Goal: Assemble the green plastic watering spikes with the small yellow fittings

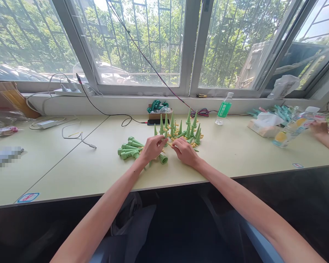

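Observation:
My left hand (pixel 152 149) is closed, its fingertips pinched around a green plastic spike (pixel 166 134) that they partly cover. My right hand (pixel 185 150) is also closed, with thumb and finger on a small yellow plastic piece (pixel 169 144) close to that spike. Behind both hands, several green cone-shaped spikes (pixel 194 122) stand point up, with small yellow parts at their sides. To the left of my left hand lies a pile of green spikes (pixel 130 147) with ribbed caps. A green piece with an open round end (pixel 163 159) rests just below my hands.
A small cardboard box (pixel 157 116) with green material and a black phone (pixel 158 122) are at the back. Farther right stand a water bottle (pixel 224 109), a tissue box (pixel 264 126) and a larger bottle (pixel 293 128) near another person's hand (pixel 319 127). Cables (pixel 82 138) lie left.

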The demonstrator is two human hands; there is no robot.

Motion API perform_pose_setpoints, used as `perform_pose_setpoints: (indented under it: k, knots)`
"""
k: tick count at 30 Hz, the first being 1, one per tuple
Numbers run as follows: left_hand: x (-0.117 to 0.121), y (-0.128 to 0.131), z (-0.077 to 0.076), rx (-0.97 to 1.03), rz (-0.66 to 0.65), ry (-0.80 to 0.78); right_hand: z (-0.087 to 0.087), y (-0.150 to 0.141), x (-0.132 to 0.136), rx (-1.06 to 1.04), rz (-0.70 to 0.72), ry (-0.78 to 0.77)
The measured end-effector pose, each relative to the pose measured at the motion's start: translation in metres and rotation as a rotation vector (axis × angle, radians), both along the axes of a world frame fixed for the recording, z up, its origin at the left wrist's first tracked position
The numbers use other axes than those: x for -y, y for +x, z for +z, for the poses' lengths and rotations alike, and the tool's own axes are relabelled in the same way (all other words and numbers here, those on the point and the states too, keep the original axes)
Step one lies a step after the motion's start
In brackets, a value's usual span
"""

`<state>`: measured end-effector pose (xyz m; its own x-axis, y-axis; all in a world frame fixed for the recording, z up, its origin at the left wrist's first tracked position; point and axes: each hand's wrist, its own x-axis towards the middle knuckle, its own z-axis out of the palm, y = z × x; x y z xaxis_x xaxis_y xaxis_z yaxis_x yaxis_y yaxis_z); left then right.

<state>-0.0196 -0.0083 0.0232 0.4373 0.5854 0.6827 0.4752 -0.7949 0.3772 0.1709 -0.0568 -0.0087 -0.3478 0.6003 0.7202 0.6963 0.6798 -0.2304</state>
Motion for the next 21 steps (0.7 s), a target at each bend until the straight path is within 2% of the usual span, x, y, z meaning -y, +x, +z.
perform_pose_setpoints:
  k: [21]
  knots:
    - [-0.0015, -0.0013, -0.0014, -0.015, -0.006, 0.007, 0.0031, -0.0003, 0.0024, 0.041, 0.005, -0.011]
